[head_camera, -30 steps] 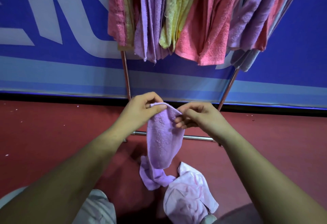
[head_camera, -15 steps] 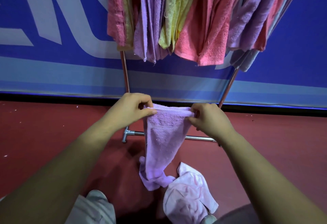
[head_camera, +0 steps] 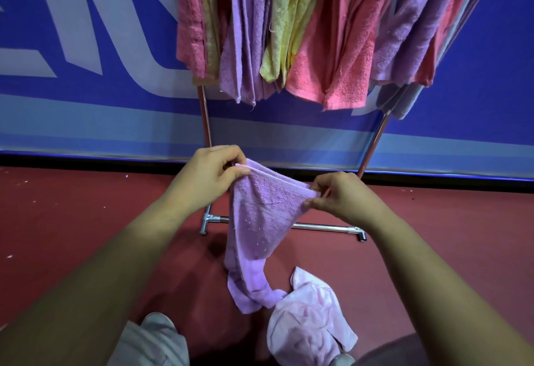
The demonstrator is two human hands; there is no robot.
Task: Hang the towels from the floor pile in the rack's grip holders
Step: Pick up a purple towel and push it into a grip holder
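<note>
A purple towel (head_camera: 260, 221) is stretched between my hands in front of the rack. My left hand (head_camera: 212, 173) pinches its upper left corner. My right hand (head_camera: 336, 196) pinches the top edge at the right, slightly lower. The towel's tail drapes down to the red floor and touches a crumpled pale pink towel (head_camera: 307, 325) lying there. Above, several pink, purple and yellow towels (head_camera: 303, 33) hang in a row from the rack; the grip holders are out of frame.
The metal rack's base bar (head_camera: 320, 225) and two slanted legs (head_camera: 205, 117) stand on the red floor (head_camera: 72, 221) just beyond my hands. A blue banner wall (head_camera: 86, 62) runs behind. My knees show at the bottom edge.
My hands have moved apart, spreading the purple towel's top edge from a bunched fold to a wide, taut span. The left hand has risen a little.
</note>
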